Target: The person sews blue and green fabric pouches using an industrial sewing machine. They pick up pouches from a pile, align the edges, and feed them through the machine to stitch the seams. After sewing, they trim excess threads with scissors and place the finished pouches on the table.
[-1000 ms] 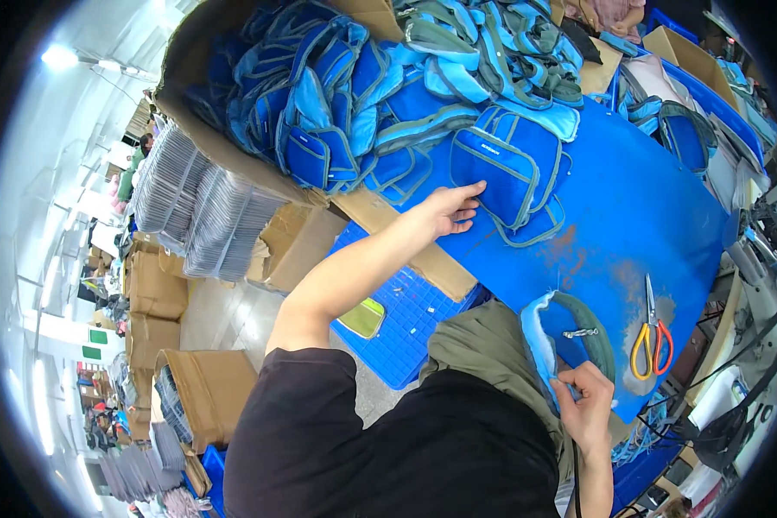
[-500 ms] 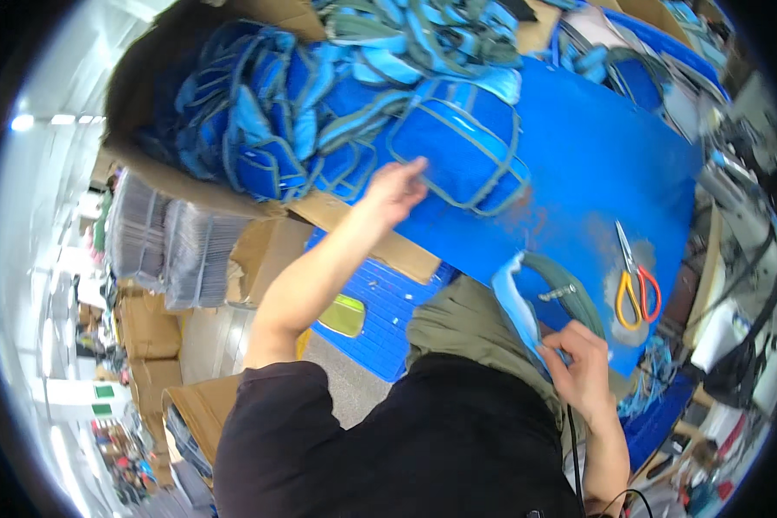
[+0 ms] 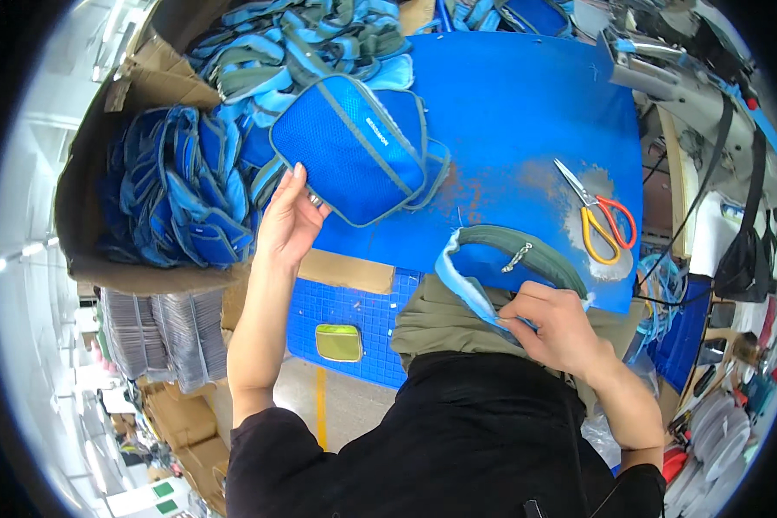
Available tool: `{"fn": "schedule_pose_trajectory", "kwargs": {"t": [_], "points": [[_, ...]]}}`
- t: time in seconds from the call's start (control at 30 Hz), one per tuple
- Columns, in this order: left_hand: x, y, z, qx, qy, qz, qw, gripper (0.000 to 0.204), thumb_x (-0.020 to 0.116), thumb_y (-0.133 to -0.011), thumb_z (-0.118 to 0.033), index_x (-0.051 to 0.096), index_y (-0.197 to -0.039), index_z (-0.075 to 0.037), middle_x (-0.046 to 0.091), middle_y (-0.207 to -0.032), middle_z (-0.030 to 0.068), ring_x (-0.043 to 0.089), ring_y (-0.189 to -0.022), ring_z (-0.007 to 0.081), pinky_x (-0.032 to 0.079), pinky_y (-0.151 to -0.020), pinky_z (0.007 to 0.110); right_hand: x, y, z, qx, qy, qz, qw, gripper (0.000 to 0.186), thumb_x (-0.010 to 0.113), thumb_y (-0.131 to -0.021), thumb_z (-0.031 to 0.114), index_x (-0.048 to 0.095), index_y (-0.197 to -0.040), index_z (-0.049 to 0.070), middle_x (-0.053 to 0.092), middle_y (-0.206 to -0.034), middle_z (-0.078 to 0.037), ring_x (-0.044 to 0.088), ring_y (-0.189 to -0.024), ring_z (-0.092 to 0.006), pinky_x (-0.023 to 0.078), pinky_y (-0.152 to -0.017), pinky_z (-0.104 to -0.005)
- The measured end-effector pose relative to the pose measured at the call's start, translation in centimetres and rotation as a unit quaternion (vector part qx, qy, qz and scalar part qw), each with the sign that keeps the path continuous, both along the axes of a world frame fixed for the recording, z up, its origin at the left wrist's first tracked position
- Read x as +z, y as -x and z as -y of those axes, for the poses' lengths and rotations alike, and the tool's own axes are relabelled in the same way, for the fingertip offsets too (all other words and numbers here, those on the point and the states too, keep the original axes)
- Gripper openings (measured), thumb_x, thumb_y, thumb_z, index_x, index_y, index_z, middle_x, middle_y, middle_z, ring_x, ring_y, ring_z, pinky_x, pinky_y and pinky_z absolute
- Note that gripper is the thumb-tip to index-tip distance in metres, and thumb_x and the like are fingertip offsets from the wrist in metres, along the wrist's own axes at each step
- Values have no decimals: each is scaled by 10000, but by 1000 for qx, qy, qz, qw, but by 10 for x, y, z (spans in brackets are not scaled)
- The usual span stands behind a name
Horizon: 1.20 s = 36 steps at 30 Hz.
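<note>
My left hand (image 3: 293,220) is closed on the near left edge of a blue mesh pouch panel (image 3: 345,142), its thumb in front and other fingers partly hidden behind. The panel has grey-green binding and a grey strip across it, and it is tilted up over the table. Under its right side another similar blue panel (image 3: 437,168) shows. My right hand (image 3: 554,326) pinches the lower end of a looped zipper strip (image 3: 539,242), dark green with a light blue lining. A silver zipper pull hangs on the strip, which curves above my lap at the table's near edge.
Scissors (image 3: 597,211) with orange and red handles lie on the blue table (image 3: 509,104), right of the strip. A cardboard box (image 3: 82,207) of blue panels stands at left, beside piled zipper strips (image 3: 310,43). A sewing machine (image 3: 665,73) is at far right.
My left hand has taken hold of the blue panel and raised it from the table. My right hand still holds the zipper strip. The whole view has shifted.
</note>
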State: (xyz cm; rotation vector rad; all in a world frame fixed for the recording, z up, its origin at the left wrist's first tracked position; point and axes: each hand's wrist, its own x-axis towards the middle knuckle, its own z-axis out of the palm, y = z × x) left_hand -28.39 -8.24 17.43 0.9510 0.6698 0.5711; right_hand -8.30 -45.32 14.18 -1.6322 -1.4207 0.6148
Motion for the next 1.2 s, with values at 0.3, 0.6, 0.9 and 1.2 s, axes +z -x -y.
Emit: {"fn": "schedule_pose_trajectory", "kwargs": {"t": [0.3, 0.6, 0.9, 1.2], "points": [[34, -52, 43, -142, -153, -38, 977, 455, 661, -945, 53, 569, -1386, -10, 695, -1310, 108, 659, -1199, 177, 503, -1069, 325, 9, -3, 7, 15, -5, 23, 1000, 106, 765, -824, 52, 713, -911, 82, 604, -826, -81, 642, -713, -314, 509, -600, -419], [75, -131, 117, -305, -561, -114, 761, 374, 771, -827, 83, 665, -1174, -9, 732, -981, 35, 700, -941, 84, 555, -869, 249, 84, -29, -13, 11, -52, 189, 981, 72, 742, -820, 83, 694, -871, 95, 636, -1028, -87, 650, -912, -310, 523, -731, -436], [61, -149, 152, -257, -601, -19, 757, 318, 778, -787, 106, 582, -999, -27, 681, -899, 65, 695, -850, 153, 545, -770, 274, 57, -53, -26, -112, -61, 157, 979, 100, 774, -782, 60, 728, -869, 49, 680, -1087, -134, 636, -1028, -361, 505, -861, -458], [30, -126, 147, -289, -591, -107, 746, 196, 739, -930, -111, 727, -1077, 18, 751, -1024, 121, 694, -881, 173, 534, -788, 311, 37, -53, -19, -187, -78, 107, 973, 106, 806, -791, 102, 757, -862, 39, 676, -1045, -143, 643, -1003, -358, 511, -837, -434]]}}
